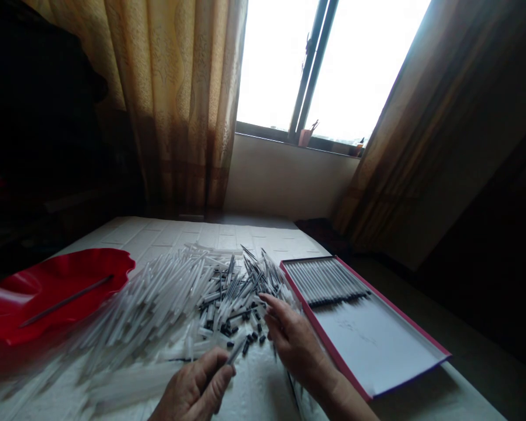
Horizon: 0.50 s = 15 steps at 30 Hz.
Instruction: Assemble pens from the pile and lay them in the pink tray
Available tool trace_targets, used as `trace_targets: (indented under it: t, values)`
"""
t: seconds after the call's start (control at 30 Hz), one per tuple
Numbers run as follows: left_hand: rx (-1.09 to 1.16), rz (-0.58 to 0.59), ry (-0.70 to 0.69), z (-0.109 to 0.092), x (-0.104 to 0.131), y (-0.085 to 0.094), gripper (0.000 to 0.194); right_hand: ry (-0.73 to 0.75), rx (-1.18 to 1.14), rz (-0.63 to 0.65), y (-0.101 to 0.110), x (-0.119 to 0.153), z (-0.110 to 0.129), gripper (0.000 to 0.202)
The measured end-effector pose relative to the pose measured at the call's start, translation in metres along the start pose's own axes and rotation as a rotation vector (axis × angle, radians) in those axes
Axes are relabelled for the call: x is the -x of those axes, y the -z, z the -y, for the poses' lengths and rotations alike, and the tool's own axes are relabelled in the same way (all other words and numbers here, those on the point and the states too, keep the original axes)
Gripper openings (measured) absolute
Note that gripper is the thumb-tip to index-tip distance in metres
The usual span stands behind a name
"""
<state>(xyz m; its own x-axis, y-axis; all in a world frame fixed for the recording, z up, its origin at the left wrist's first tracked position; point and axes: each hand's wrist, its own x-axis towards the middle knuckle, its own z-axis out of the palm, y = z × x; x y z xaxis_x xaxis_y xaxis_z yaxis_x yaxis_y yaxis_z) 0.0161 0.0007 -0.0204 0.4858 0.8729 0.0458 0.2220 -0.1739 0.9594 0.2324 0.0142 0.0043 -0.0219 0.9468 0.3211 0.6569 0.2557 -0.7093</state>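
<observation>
the left hand (199, 383) is low in the middle of the view, thumb and fingers closed on a slim greyish piece (236, 352) that points up and away toward the heap. the right hand (294, 339) is just beside the heap, between it and the box, its fingers stretched forward and a little bent; i cannot tell whether anything is between them.

in front of the hands, on the white, brick-patterned worktop (158, 234), small black caps (254, 336) lie scattered close to the fingertips. beyond them is a jumble of thin dark rods (234, 286), and to the left a big loose pile of clear tubes (158, 286), its near end blurred.

to the right, a shallow pink-edged box (386, 345) holds a row of pens (324, 280) side by side at its far end; the nearer part shows a white base. at the left, a red wavy-rimmed dish (123, 263) has one long pen-like rod (70, 299) lying across it. behind, patterned curtains (170, 88) flank a bright window (355, 64).
</observation>
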Motion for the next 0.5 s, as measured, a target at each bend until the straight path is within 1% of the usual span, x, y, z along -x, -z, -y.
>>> trace_targets:
  t: [0.1,0.2,0.3,0.4,0.5]
  values:
    - [-0.017,0.011,-0.018,0.0022,0.0002,-0.0007,0.055,-0.108,-0.140,0.049,0.0002,-0.0021,-0.0037,0.038]
    - [-0.031,0.009,-0.023,0.0017,0.0005,-0.0011,0.053,-0.229,-0.313,0.047,0.0010,-0.0046,-0.0039,0.036]
    - [-0.036,0.025,-0.019,0.0003,0.0002,-0.0004,0.052,-0.323,-0.484,0.041,0.0025,-0.0066,-0.0018,0.040]
    - [-0.057,0.061,-0.028,-0.0009,-0.0006,0.0014,0.051,-0.381,-0.627,0.054,0.0043,-0.0071,0.0003,0.045]
    - [-0.072,0.079,-0.050,-0.0013,-0.0010,0.0030,0.049,-0.397,-0.737,0.116,0.0071,-0.0058,0.0042,0.047]
